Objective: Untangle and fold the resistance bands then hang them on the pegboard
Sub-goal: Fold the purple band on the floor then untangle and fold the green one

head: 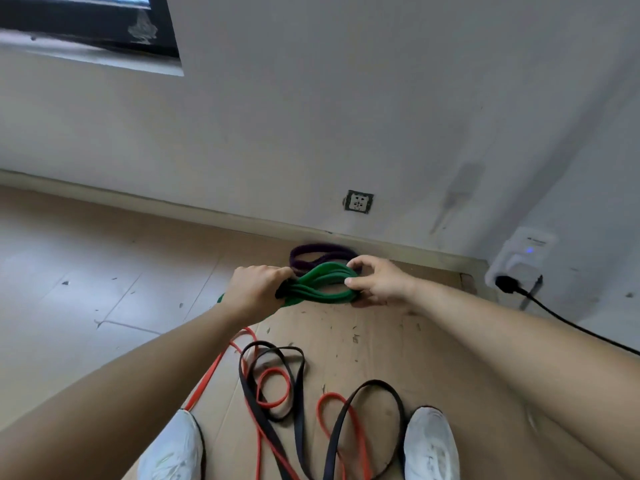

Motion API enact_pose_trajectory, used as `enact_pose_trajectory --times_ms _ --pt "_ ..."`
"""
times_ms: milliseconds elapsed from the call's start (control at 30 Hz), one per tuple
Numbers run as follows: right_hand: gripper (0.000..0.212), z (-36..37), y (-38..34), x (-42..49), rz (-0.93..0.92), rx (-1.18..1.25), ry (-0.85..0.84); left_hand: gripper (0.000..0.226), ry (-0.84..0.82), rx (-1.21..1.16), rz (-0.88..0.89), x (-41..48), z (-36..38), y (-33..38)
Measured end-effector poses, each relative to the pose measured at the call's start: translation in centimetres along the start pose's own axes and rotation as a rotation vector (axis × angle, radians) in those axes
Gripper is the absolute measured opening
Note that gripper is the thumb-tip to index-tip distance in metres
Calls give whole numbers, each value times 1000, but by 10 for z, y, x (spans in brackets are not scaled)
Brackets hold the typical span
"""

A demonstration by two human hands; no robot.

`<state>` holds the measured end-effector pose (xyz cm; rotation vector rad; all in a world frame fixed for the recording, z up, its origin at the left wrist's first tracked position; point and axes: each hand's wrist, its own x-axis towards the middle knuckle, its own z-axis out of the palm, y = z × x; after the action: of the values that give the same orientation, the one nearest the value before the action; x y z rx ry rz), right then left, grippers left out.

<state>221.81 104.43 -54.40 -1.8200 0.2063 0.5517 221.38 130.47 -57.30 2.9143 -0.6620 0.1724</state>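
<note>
The folded green band [323, 285] spans crosswise between the hands down near the floor [86, 271], long axis left to right, the left hand [256, 289] gripping its left end and the right hand [379, 280] pinching its right end, the purple band [311, 251] lying just beyond them.

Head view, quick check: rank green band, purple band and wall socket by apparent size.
1. green band, bundled, largest.
2. purple band, a close second, but partly hidden behind the green one, so unsure.
3. wall socket, clearly smallest.
</note>
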Motion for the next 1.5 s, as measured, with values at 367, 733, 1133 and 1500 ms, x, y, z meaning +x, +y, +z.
enact_pose_trajectory --times_ms 367,733,1133,1500 --pt "22 15 102 149 101 253 149 31 -10 -188 -144 73 151 -54" --pt "40 1 197 205 178 -73 263 107 -240 -155 -8 66 240 -44" --pt "52 3 195 201 83 -453 239 56 -13 -115 55 33 224 -57" --pt "51 -10 195 201 29 -538 213 33 -199 -251 44 12 244 -42"
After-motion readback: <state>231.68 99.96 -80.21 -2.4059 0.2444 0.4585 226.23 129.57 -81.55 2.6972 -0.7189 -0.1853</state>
